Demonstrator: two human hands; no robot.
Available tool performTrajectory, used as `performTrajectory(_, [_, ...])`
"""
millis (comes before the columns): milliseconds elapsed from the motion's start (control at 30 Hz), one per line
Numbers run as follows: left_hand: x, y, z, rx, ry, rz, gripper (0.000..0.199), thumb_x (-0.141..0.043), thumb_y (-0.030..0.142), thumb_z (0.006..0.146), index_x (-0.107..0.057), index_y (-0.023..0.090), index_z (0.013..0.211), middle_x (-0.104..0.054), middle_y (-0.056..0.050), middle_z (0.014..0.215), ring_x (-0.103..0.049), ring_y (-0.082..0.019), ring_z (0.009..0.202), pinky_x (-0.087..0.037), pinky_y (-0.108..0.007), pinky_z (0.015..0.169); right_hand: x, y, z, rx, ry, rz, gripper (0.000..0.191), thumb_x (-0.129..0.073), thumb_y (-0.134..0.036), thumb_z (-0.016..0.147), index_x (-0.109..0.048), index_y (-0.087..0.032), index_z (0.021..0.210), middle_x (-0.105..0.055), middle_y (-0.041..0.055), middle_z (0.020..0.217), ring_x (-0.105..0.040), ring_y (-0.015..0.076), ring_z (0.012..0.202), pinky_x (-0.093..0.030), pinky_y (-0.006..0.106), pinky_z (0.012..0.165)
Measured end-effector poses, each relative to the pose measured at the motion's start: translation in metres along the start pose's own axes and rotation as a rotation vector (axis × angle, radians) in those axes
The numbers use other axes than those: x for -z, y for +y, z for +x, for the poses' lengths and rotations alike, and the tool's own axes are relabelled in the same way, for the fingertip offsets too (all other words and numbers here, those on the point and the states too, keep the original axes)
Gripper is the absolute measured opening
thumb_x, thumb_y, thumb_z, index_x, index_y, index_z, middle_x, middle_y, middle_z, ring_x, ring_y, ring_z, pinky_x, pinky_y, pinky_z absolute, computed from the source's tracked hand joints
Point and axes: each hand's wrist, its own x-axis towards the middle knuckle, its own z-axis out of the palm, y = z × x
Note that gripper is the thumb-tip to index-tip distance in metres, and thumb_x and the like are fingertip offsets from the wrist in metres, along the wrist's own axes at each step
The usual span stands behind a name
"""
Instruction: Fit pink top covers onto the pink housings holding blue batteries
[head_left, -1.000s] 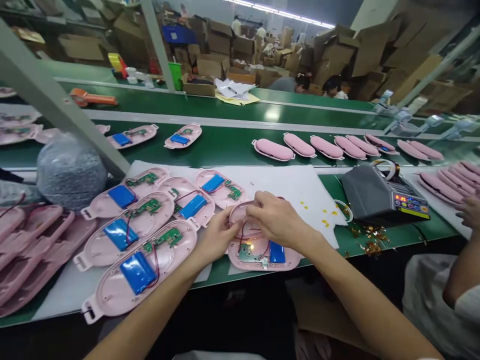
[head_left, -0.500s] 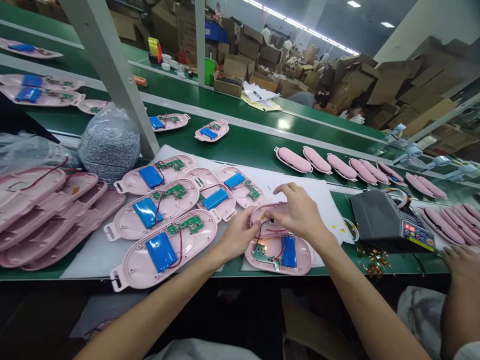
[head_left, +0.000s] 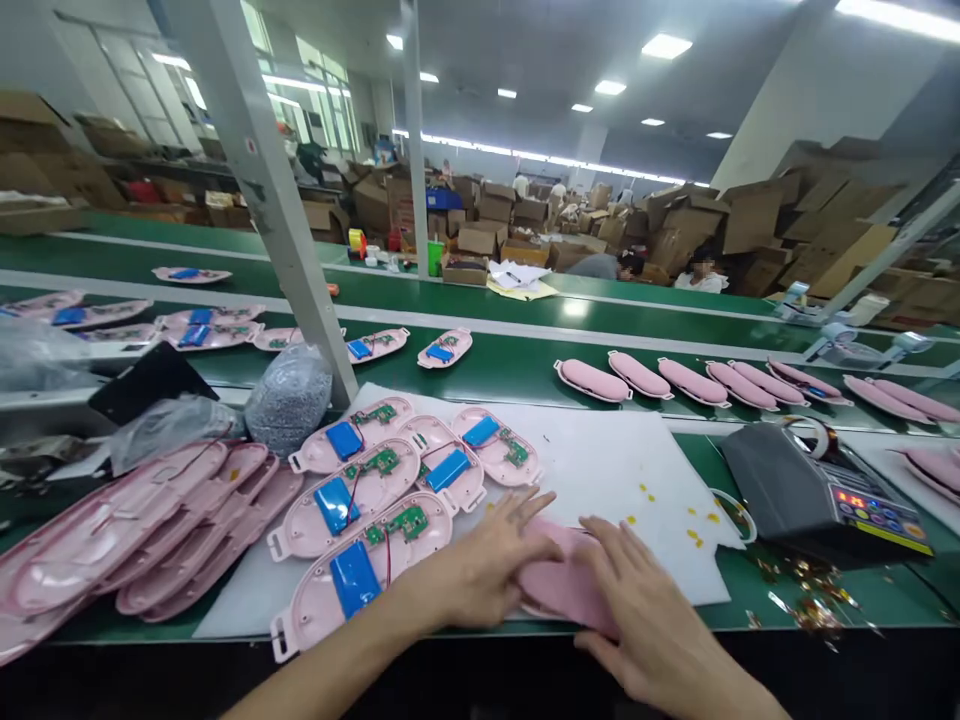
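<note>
Presently the left hand [head_left: 491, 560] and right hand [head_left: 645, 610] rest, fingers spread, on a pink case [head_left: 562, 590] at the green table's [head_left: 696, 465] near edge; to the left lie open pink shells [head_left: 371, 495] with blue packs [head_left: 336, 503], right a grey machine [head_left: 787, 490], farther off a row of plump cases [head_left: 691, 380]

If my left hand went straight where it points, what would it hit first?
Probably your right hand, across the pink cover from your left hand, though depth there is hard to judge.
</note>
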Motion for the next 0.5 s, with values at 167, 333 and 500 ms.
performTrajectory(167, [0.103,-0.040,0.038,0.211,0.074,0.078,0.046,-0.068,0.031,0.078,-0.063,0.030,0.123,-0.053,-0.004,0.142,-0.052,-0.028,0.128,-0.042,-0.039,0.107,-0.016,0.014,0.016,-0.131,-0.222,0.176,0.108,-0.076,-0.040,0.060,-0.025,-0.025,0.153,-0.048,0.0144,0.136,-0.048,0.0345,0.121,-0.039,0.047,0.104])
performTrajectory(333, [0.202,-0.146,0.104,0.515,0.394,0.242,0.039,-0.053,0.045,0.094,-0.064,0.011,0.110,-0.064,-0.006,0.112,-0.063,-0.025,0.104,-0.051,-0.038,0.091,0.013,0.051,0.056,-0.270,-0.027,0.130,0.100,-0.072,-0.038,0.064,-0.027,-0.030,0.153,-0.052,0.0136,0.128,-0.052,0.0335,0.113,-0.043,0.044,0.097])
performTrajectory(500, [0.257,-0.238,0.143,0.621,0.426,0.355,0.025,-0.063,0.037,0.089,-0.064,0.011,0.093,-0.065,-0.005,0.091,-0.063,-0.018,0.085,-0.053,-0.038,0.081,-0.001,0.099,0.221,-0.299,0.092,0.021,0.109,-0.080,-0.051,0.059,-0.029,-0.026,0.152,-0.053,0.0159,0.124,-0.050,0.0367,0.115,-0.040,0.048,0.098])
